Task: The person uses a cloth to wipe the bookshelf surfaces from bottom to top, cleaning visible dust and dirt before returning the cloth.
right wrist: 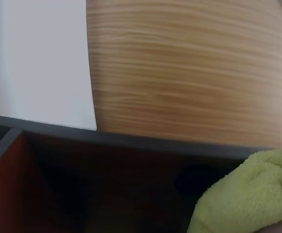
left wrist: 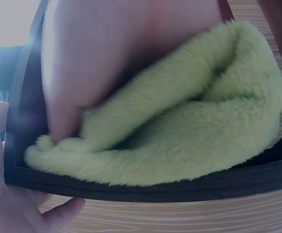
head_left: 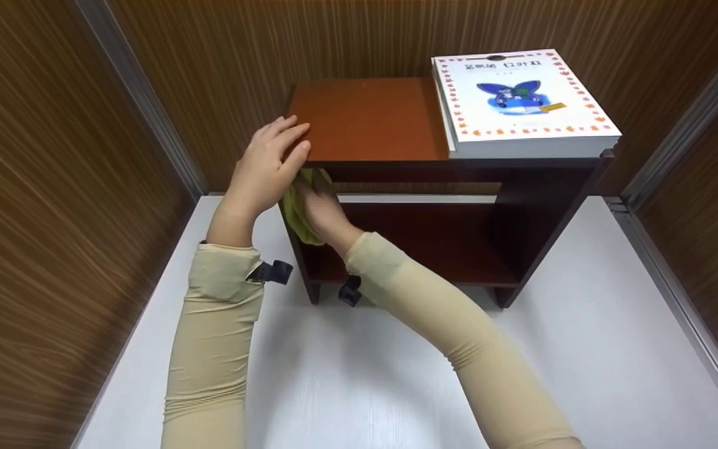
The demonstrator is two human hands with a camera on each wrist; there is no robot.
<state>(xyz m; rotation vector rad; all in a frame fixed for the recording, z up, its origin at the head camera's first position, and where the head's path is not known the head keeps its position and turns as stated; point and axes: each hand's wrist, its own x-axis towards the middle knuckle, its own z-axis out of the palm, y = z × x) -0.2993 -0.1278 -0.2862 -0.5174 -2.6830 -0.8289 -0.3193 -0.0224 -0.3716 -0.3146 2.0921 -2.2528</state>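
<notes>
Resting left hand (head_left: 265,165), fingers outstretched, on top-left edge of shelf unit (head_left: 368,121) | gripping yellow-green cloth (head_left: 298,218) in right hand (head_left: 323,209), at inner left side | on top: white-covered book (head_left: 465,112), Chinese title too blurred to read

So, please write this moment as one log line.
left hand: touches shelf; right hand: holds cloth beneath shelf's top; book: on shelf

Below the front left corner of a shelf (head_left: 365,118), the fingertips of a right hand (head_left: 328,212) lie hidden at a green cloth (head_left: 300,218), cropped in the right wrist view. Small print (head_left: 504,73) on a book (head_left: 521,96) near the right edge is illegible.
</notes>
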